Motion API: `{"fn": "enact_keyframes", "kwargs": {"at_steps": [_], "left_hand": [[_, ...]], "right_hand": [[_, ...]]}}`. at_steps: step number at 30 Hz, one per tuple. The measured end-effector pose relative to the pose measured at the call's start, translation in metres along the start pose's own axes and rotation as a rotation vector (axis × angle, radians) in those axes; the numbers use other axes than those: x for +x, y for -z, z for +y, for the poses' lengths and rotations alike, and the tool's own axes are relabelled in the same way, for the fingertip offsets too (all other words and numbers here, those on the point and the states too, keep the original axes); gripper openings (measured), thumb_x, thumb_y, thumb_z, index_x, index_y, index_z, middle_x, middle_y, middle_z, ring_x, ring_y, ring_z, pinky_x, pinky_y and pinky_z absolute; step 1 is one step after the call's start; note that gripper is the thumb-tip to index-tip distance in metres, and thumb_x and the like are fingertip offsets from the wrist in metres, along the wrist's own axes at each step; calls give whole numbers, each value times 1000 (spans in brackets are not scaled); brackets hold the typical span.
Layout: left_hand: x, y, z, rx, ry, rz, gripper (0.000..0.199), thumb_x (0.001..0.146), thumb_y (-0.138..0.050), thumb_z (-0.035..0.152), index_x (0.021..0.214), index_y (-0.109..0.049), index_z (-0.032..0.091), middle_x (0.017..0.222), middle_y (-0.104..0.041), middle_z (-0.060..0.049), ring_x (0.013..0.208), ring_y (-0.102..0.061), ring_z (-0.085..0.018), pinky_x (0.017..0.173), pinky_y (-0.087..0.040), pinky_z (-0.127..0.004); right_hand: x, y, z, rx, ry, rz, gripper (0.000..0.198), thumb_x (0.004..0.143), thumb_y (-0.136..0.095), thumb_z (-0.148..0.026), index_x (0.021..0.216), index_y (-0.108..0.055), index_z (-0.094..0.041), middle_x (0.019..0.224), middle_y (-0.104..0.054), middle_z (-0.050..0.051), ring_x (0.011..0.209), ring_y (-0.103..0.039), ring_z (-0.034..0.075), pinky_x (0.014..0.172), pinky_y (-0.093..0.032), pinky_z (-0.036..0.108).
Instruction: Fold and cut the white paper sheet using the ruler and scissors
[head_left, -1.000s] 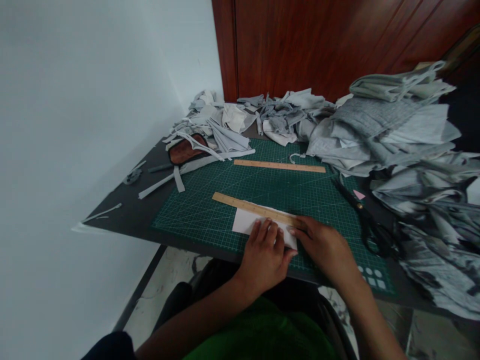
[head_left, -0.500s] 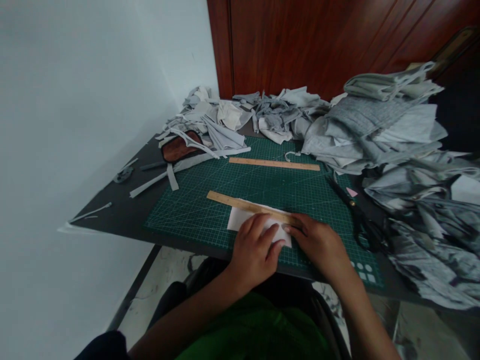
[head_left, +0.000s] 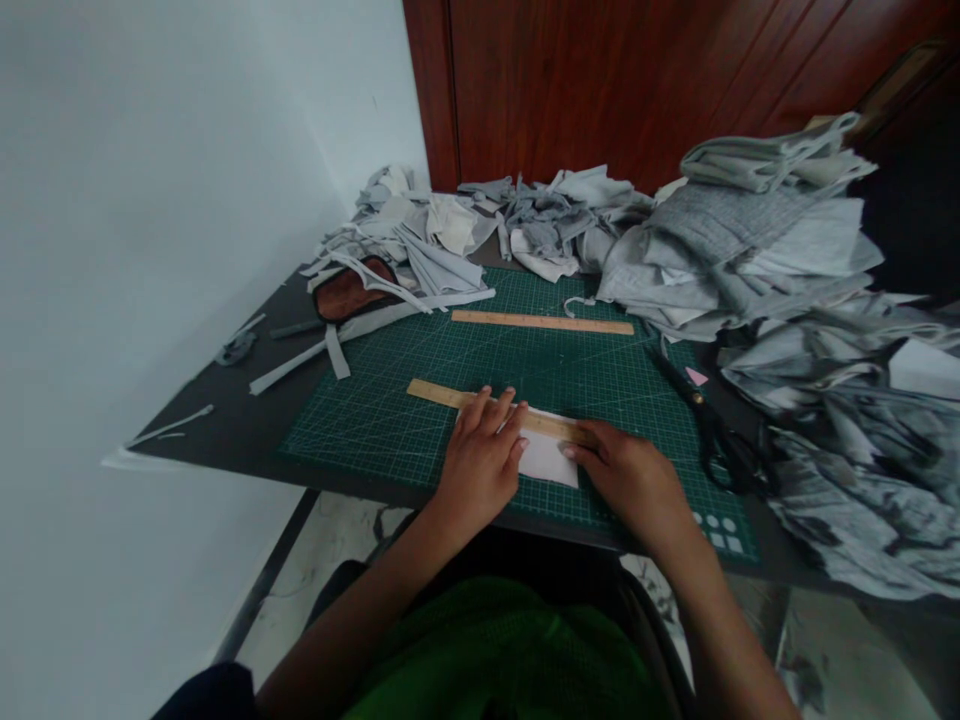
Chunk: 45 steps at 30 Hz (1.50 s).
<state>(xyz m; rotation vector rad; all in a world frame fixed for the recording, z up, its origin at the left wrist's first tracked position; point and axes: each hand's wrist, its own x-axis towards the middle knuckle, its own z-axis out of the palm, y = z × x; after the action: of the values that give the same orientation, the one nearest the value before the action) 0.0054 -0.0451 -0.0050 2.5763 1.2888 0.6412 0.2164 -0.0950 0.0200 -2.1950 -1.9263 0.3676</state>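
A wooden ruler (head_left: pixel 553 425) lies along the upper part of a pale, whitish rectangular piece (head_left: pixel 551 460), cloth or paper, on the green cutting mat (head_left: pixel 375 420). Flat across ruler and piece rests my left hand (head_left: pixel 484 450), its fingers stretched out and slightly spread. My right hand (head_left: pixel 630 475) grips the ruler's right end, with the thumb on the pale piece and the fingers at the far side. Farther back on the mat lies a second wooden ruler (head_left: pixel 544 322).
Black-handled scissors (head_left: pixel 716 440) lie on the mat's right, near a pink scrap (head_left: pixel 696 376). Heaped grey fabric (head_left: pixel 735 240) fills the right side. Fabric scraps (head_left: pixel 450 225) and a brown, dark-edged piece (head_left: pixel 354 292) lie at the back left. A white wall stands left.
My left hand has moved left along the ruler and its fingers have straightened out flat over it. My right hand stays at the ruler's right end. The view has shifted slightly.
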Motion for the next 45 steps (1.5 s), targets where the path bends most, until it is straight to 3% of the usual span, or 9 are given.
{"fn": "enact_keyframes", "kwargs": {"at_steps": [5, 24, 30, 45], "left_hand": [[3, 0, 0, 20, 18, -3, 39, 98, -59, 26, 136, -62, 17, 147, -60, -8, 143, -45, -34, 125, -31, -57], [3, -7, -4, -19, -17, 33, 37, 97, -61, 25, 133, -62, 18, 144, -60, -10, 143, -45, -34, 123, -31, -61], [3, -6, -3, -15, -11, 23, 37, 99, -57, 23, 136, -60, 18, 146, -59, -10, 145, -43, -33, 124, -30, -60], [2, -9, -3, 51, -26, 24, 38, 101, -55, 25, 138, -57, 15, 151, -53, -16, 149, -38, -36, 123, -31, -61]], "right_hand": [[0, 1, -1, -10, 17, 31, 29, 98, -64, -38, 125, -70, -28, 105, -82, 5, 91, -78, 28, 70, -53, 32], [2, 0, -2, 1, 35, 44, 30, 99, -60, -35, 126, -70, -28, 107, -82, 6, 91, -77, 27, 72, -53, 32], [0, 2, -4, 0, 59, 14, 54, 94, -67, -45, 141, -60, -21, 105, -81, 10, 86, -76, 26, 72, -52, 31], [3, -3, 1, 25, 82, 8, 44, 93, -68, -38, 134, -64, -24, 100, -80, 7, 87, -74, 26, 73, -49, 32]]}}
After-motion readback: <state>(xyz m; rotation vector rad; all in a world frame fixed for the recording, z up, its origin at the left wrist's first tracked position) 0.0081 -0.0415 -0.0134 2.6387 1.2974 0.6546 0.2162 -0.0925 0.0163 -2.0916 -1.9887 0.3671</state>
